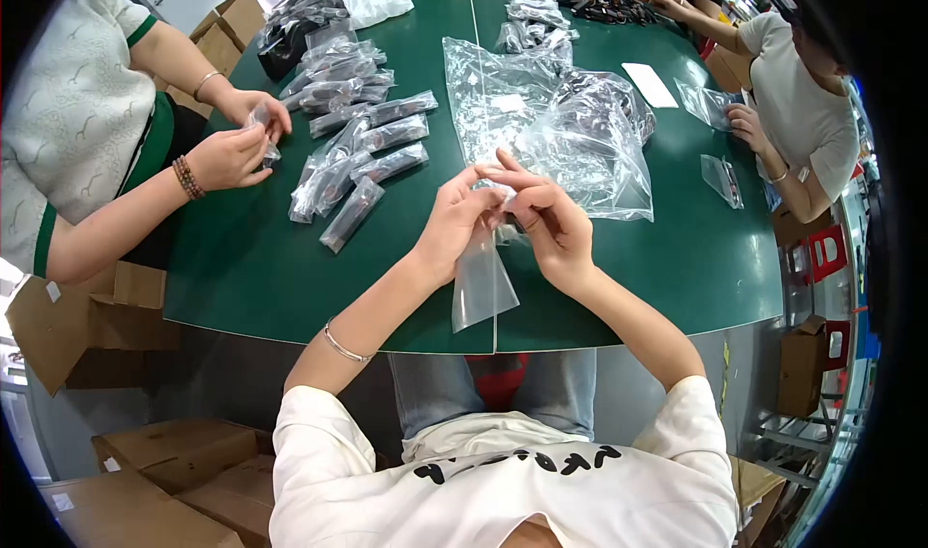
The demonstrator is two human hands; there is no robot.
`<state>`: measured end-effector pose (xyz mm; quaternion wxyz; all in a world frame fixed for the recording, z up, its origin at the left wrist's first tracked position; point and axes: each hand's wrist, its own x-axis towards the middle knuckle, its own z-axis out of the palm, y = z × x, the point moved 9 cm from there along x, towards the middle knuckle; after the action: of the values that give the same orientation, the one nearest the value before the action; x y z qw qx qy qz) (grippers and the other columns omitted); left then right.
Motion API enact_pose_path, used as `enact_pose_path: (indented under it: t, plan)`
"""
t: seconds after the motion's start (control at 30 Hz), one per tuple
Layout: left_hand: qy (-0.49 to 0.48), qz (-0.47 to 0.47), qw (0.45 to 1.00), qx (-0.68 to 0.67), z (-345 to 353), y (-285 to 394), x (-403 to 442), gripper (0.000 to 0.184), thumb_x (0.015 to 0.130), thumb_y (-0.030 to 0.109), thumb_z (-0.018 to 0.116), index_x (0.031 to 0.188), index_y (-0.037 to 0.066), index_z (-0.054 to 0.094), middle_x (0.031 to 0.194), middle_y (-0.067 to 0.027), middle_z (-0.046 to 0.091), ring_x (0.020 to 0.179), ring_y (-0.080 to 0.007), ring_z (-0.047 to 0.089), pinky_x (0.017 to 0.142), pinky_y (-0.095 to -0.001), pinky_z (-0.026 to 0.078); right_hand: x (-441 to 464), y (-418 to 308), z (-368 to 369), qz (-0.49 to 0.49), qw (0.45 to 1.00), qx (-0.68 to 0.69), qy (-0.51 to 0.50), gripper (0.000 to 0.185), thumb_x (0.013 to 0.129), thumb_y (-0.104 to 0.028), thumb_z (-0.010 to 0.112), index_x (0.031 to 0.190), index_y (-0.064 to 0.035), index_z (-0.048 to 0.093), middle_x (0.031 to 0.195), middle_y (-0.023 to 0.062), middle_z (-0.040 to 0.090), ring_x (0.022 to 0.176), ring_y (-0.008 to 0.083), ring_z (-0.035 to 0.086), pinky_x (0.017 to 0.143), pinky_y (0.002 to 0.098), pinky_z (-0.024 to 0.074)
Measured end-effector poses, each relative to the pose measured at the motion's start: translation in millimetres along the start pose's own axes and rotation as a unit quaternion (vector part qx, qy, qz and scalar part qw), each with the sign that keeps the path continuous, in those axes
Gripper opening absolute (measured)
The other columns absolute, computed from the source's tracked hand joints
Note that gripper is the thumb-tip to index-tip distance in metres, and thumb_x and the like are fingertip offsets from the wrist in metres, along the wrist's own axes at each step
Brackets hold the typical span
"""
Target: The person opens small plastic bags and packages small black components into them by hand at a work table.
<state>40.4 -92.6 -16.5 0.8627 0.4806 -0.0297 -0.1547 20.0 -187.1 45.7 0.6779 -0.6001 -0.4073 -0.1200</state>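
Observation:
Between my hands hangs a clear plastic bag (480, 282), its lower end dangling over the green table near the front edge. My left hand (458, 210) pinches the upper part of the bag. Fingers of my right hand (553, 221) are bent together at the same top end, touching it from the right. What lies between the fingertips is partly hidden, with something whitish showing. Just beyond my hands is a large clear plastic bag (590, 176) with dark items inside. To the left lie several small packed bags (353, 215) with dark contents.
The green table (251, 287) has a seam down its middle. More packed bags (338, 65) pile up at the far left. A white card (650, 85) lies at right. Co-workers' hands (242, 142) handle small bags on both sides. Cardboard boxes (184, 461) stand on the floor.

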Motion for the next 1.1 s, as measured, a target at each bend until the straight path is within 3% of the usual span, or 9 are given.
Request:
enact_pose_path:
  t: [0.2,0.27,0.43,0.63,0.73,0.8,0.87,0.93,1.1]
  plan:
    - [-0.052,-0.052,0.995,-0.067,-5,-10,3,0.019,0.089,0.007,0.044,0.104,0.003,0.055,0.071,0.0018,0.052,0.06,-0.0029,0.047,0.053,-0.0174,0.038,-1,11,6,0.058,0.988,-0.13,-0.059,0.018,0.091,0.003,0.044,0.107,-0.0028,0.051,0.127,0.0168,0.052,0.13,0.0284,0.038,0.106,0.0393,0.0276]
    - [-0.038,-0.057,0.997,-0.03,-1,-11,3,0.018,0.091,0.011,0.042,0.103,0.004,0.052,0.059,0.0039,0.046,0.046,-0.0031,0.039,0.043,-0.0175,0.029,2,15,3,0.104,0.989,-0.096,-0.041,0.02,0.092,0.002,0.044,0.111,-0.003,0.049,0.13,0.0168,0.05,0.131,0.0286,0.036,0.106,0.0376,0.0279]
    - [0.011,-0.034,0.996,-0.076,-16,-10,8,0.025,0.088,0.008,0.045,0.113,0.003,0.046,0.063,0.0021,0.047,0.049,-0.0034,0.041,0.045,-0.0173,0.033,-6,27,11,0.204,0.975,-0.047,-0.081,0.043,0.091,0.004,0.04,0.132,-0.0053,0.035,0.145,0.0152,0.028,0.135,0.0249,0.028,0.105,0.0351,0.0277]
    - [-0.037,-0.033,0.992,-0.116,-14,-6,10,0.032,0.086,0.006,0.049,0.117,0.002,0.043,0.069,-0.0003,0.051,0.053,-0.0037,0.047,0.045,-0.0157,0.038,-7,36,4,0.214,0.975,-0.035,-0.051,0.048,0.087,0.01,0.044,0.132,-0.0063,0.036,0.133,0.0072,0.039,0.107,0.0152,0.046,0.095,0.0309,0.0394]
    - [0.018,-0.024,0.997,-0.073,-16,-3,9,0.029,0.086,0.005,0.053,0.113,0.002,0.046,0.068,0.0002,0.053,0.054,-0.0031,0.047,0.045,-0.0163,0.036,-9,37,-1,0.215,0.974,-0.058,-0.05,0.046,0.085,0.011,0.048,0.128,-0.0052,0.04,0.128,0.0063,0.044,0.1,0.012,0.049,0.091,0.0297,0.0425]
    - [0.055,0.083,0.986,0.135,-23,14,11,0.02,0.086,0.007,0.057,0.105,0.002,0.051,0.067,0.0017,0.054,0.053,-0.0025,0.044,0.049,-0.0164,0.034,-9,38,-10,0.229,0.971,-0.07,-0.007,0.046,0.083,0.012,0.051,0.125,-0.0051,0.042,0.121,0.0053,0.049,0.095,0.0106,0.051,0.088,0.028,0.0449]
    - [0.068,0.104,0.973,0.193,-27,21,10,0.01,0.084,0.004,0.061,0.092,0.002,0.055,0.07,0.0005,0.057,0.057,-0.0023,0.047,0.051,-0.0163,0.035,-9,34,-13,0.236,0.97,-0.036,0.039,0.047,0.082,0.012,0.055,0.124,-0.0054,0.043,0.116,0.0055,0.052,0.095,0.0111,0.054,0.084,0.0271,0.0479]
    - [0.092,0.183,0.915,0.347,-22,39,5,0.006,0.084,0.005,0.061,0.085,0.001,0.056,0.065,0.0016,0.055,0.057,-0.0003,0.046,0.051,-0.0162,0.034,-7,27,-16,0.218,0.973,-0.049,0.059,0.042,0.081,0.01,0.059,0.118,-0.0046,0.049,0.115,0.0071,0.053,0.095,0.014,0.058,0.081,0.0284,0.0504]
    - [0.1,0.202,0.916,0.33,-19,43,2,0.008,0.085,0.005,0.062,0.081,0.001,0.055,0.068,0.0021,0.055,0.06,-0.0008,0.048,0.054,-0.0161,0.037,-1,14,-13,0.103,0.977,-0.186,-0.016,0.031,0.079,0.008,0.061,0.108,-0.0033,0.056,0.115,0.01,0.053,0.095,0.018,0.061,0.078,0.0295,0.0521]
